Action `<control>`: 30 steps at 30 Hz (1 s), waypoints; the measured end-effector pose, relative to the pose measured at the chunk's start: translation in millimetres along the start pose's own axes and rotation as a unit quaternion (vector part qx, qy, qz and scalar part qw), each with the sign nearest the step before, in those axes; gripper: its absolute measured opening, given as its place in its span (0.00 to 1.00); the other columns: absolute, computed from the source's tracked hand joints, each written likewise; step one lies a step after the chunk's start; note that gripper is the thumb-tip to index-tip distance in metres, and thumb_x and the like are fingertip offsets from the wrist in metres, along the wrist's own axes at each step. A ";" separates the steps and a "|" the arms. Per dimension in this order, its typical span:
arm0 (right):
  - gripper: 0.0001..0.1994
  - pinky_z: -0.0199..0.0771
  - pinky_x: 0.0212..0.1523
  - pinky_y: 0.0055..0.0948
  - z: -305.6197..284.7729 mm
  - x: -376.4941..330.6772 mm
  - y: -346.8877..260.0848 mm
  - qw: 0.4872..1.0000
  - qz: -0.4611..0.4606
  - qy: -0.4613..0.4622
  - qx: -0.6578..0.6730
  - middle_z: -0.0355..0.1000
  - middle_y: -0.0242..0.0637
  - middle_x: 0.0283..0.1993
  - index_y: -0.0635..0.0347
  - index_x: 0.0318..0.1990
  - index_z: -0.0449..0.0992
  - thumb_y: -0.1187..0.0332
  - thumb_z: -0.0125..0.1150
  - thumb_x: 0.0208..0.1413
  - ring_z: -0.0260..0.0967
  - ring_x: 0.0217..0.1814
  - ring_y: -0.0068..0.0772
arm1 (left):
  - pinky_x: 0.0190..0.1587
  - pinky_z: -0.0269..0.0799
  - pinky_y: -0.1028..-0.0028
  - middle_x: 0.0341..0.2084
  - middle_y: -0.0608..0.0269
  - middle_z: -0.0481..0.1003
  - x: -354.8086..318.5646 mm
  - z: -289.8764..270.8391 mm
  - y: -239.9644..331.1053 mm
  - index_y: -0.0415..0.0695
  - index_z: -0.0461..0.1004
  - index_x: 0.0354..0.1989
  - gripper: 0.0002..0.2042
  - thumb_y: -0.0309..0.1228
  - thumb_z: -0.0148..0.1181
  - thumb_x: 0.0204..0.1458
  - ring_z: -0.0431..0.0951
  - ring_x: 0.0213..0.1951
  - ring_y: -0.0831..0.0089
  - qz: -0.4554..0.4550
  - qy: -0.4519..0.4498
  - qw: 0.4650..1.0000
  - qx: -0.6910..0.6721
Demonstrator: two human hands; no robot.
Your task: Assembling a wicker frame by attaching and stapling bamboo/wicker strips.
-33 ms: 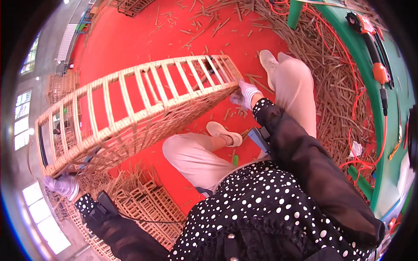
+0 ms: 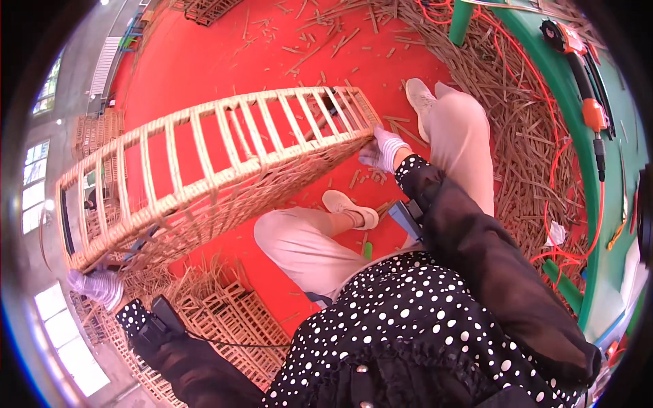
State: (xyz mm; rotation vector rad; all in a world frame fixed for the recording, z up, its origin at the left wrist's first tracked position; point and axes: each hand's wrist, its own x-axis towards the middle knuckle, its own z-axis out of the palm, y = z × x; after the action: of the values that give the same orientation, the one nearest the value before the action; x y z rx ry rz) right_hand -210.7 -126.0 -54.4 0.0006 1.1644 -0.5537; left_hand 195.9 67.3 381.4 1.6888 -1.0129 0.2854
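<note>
A long woven basket (image 2: pixel 252 166), tan and open-barred with lattice sides, is tilted in front of me, slanting from lower left to upper right. At its near left corner my left hand (image 2: pixel 98 287), in a pale striped glove, is closed on the rim from below; some fingers are hidden. My right hand (image 2: pixel 383 150), gloved alike, grips the right end, its thumb side at the edge and the other fingers partly behind it. Dark pieces show inside both ends of the basket.
Woven lattice pieces (image 2: pixel 235 319) lie at lower left, beside loose strips. Brown strip offcuts (image 2: pixel 507 102) cover the red floor to the right. A green table (image 2: pixel 629 183) at far right carries an orange-and-black tool (image 2: pixel 583 78) with a red hose (image 2: pixel 600 217). My knees are below the basket.
The basket has shifted and turned very slightly, its bars appearing a little farther right. Both hands keep their hold at the same ends.
</note>
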 end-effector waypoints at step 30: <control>0.23 0.71 0.48 0.51 -20.0 -27.1 6.3 0.976 0.122 -0.025 0.179 0.63 0.47 0.53 0.62 0.53 0.60 0.52 0.41 0.61 0.62 0.57 0.51 | 0.19 0.56 0.83 0.18 0.68 0.71 -105.8 130.9 59.7 0.40 0.74 0.29 0.21 0.50 0.54 0.51 0.65 0.18 0.81 0.068 -0.118 0.991 0.007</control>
State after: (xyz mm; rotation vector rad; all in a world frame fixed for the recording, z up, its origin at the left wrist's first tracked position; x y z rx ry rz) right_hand -232.9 -103.8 -40.9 0.4321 0.9847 -0.5347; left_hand 49.2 0.3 304.8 1.6971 -1.3064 0.1847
